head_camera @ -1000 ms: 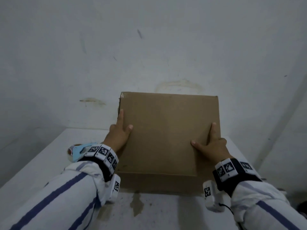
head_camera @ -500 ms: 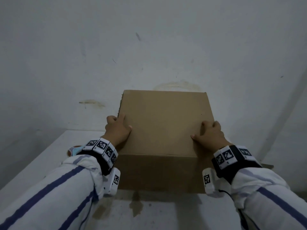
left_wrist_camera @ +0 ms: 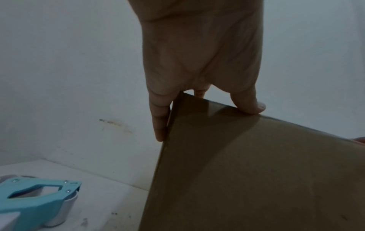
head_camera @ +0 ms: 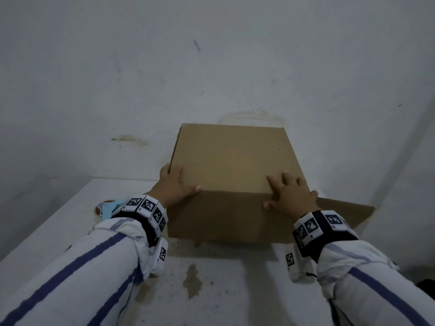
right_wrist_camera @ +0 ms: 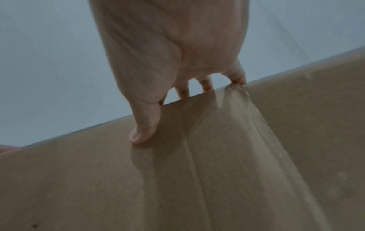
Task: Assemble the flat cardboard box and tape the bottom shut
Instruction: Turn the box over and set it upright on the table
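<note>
In the head view the brown cardboard box (head_camera: 231, 161) stands on the white table (head_camera: 58, 227), its top panel sloping away from a crease above the front face. My left hand (head_camera: 179, 177) straddles the box's near left corner. In the left wrist view the left hand (left_wrist_camera: 205, 109) has its thumb on the crease and one straight finger down the side wall. My right hand (head_camera: 282, 187) lies spread on the top panel near the right corner. The right hand (right_wrist_camera: 187, 107) presses its thumb on the front face. A flap (head_camera: 348, 212) sticks out to the right.
A light blue tape dispenser (head_camera: 108, 208) sits on the table left of the box, behind my left wrist, and shows again as the tape dispenser (left_wrist_camera: 37, 200) in the left wrist view. A stained white wall (head_camera: 211, 67) rises right behind the table. The table surface has dark stains (head_camera: 193, 281).
The flat cardboard has opened into a box shape as its top panel tipped back. Both hands slid down to the crease and their fingers uncurled. A flap came into view on the right.
</note>
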### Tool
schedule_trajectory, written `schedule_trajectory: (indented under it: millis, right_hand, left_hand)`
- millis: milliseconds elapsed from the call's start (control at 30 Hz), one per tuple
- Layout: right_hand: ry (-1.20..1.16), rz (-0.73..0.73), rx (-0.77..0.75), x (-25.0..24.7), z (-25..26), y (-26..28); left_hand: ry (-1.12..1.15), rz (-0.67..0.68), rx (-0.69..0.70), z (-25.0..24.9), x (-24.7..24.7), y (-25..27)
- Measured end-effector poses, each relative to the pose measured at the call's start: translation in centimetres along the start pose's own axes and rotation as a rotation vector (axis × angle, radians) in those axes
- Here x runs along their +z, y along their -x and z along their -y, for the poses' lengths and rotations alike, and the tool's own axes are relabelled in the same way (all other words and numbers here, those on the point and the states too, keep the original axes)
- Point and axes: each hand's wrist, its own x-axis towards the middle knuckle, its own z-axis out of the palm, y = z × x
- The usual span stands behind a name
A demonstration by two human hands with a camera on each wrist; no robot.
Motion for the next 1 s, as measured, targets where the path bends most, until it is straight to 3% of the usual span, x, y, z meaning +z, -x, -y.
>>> schedule_trajectory:
  millis: [300, 500, 667, 800, 1000]
  right_hand:
    - [-0.089, -0.057, 0.027, -0.2, 0.1, -0.9]
    - [-0.06, -0.136, -0.015, 1.2, 1.4, -2.0]
    - [-0.077, -0.124, -0.052, 3.3, 2.2, -1.2]
    - [-0.087, -0.086, -0.139, 3.5, 3.2, -0.7]
    - [0.047, 0.028, -0.346, 2.8, 5.4, 0.3]
  left_hand:
    - [-0.056, -0.075, -0.011, -0.1, -0.8, -1.4]
    - [0.09, -0.223, -0.047, -0.2, 0.9, -2.3]
    - [0.11, -0.199, -0.096, 1.1, 0.9, -2.4]
    - [0.169, -0.173, -0.09, 1.0, 0.5, -2.2]
    - [0.24, -0.305, -0.098, 0.6, -0.3, -2.0]
